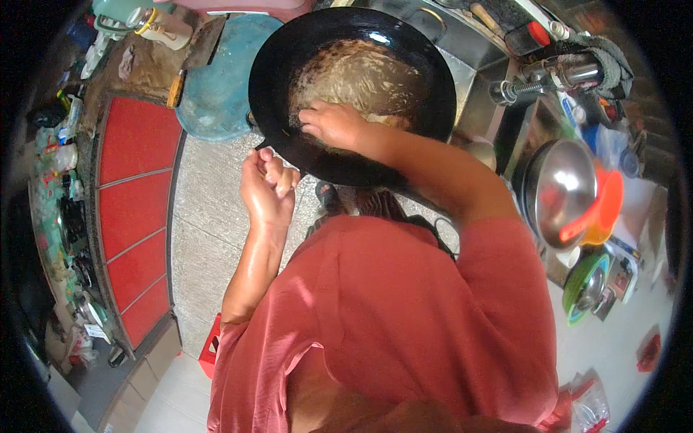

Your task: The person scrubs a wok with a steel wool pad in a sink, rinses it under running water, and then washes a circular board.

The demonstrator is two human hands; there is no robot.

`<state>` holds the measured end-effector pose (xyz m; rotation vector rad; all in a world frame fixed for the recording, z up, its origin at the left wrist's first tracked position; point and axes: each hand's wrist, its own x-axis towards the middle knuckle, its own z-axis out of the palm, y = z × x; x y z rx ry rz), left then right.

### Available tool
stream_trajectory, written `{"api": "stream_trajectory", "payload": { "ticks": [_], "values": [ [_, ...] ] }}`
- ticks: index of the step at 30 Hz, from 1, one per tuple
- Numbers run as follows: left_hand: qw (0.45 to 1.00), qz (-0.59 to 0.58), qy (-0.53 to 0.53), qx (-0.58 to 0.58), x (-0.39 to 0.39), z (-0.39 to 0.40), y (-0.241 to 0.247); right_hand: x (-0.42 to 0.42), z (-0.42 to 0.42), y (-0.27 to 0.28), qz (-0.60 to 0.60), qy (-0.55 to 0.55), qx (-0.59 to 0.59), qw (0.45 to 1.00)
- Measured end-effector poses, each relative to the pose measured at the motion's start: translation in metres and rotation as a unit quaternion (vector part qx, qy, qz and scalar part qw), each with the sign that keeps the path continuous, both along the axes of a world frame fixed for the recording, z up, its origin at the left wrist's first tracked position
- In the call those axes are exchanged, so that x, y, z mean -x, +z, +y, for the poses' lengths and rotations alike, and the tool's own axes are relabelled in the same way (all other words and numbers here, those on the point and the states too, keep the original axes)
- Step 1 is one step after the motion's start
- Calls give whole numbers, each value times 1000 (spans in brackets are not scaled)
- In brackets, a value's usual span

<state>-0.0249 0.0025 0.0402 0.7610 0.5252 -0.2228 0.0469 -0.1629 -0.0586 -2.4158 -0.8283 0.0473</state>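
A large black wok (433, 103) fills the top middle, with cloudy, foamy liquid (368, 76) in its bowl. My right hand (333, 124) reaches into the wok at the liquid's near left edge; its fingertips are bent down, and whether they pinch anything is hidden. My left hand (270, 178) is just outside the wok's lower left rim, palm up with curled fingers, close to the wok's small handle; I cannot tell whether it touches it. Beside the wok lies a round blue-green board or lid (216, 97), with a cleaver (204, 46) with a wooden handle at its left edge.
A glass jar (162, 30) stands at the upper left. On the right are stacked metal bowls (563, 184), an orange plastic ladle (601, 211) and a metal faucet (541, 84) draped with a grey cloth (609, 65). Red cabinet doors (135, 216) line the left. A red stool-like object (208, 354) is on the floor.
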Motion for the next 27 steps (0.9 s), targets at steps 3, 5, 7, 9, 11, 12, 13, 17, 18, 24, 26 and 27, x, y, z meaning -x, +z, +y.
{"api": "stream_trajectory", "payload": {
  "ticks": [3, 5, 7, 9, 11, 12, 13, 17, 18, 24, 26, 27],
  "values": [
    [1000, -13, 2, -2, -2, 0, 3, -2, -16, 4, 50, 50, 26, 997],
    [1000, -10, 20, 1, -2, 7, 3, 8, -48, 12, 123, 161, 72, 977],
    [1000, -6, 22, 6, -4, 7, 1, 20, -79, 22, 152, 163, 150, 963],
    [1000, -1, 11, 6, -3, 6, 1, 22, -76, 18, 141, 142, 167, 965],
    [1000, -15, -3, -7, -2, 7, -3, 9, -46, 6, 87, 92, 129, 984],
    [1000, -11, 0, -12, -3, 10, -5, -4, -29, 8, 74, 76, 128, 986],
    [1000, -9, 1, -21, -3, 11, -6, -16, -16, 11, 62, 59, 125, 989],
    [1000, 9, 24, -5, 1, 12, -8, -26, -8, 10, 52, 102, 155, 981],
    [999, 15, 36, -6, 2, 15, -10, -21, -14, 21, 77, 147, 198, 966],
    [999, 23, 33, -9, 5, 13, -10, 4, -40, 18, 89, 164, 203, 961],
    [998, 25, 41, -28, 8, 14, -11, -8, -12, 21, 64, 87, 177, 978],
    [998, 22, 40, -37, 6, 12, -9, -17, 0, 18, 47, 74, 161, 983]
  ]
}}
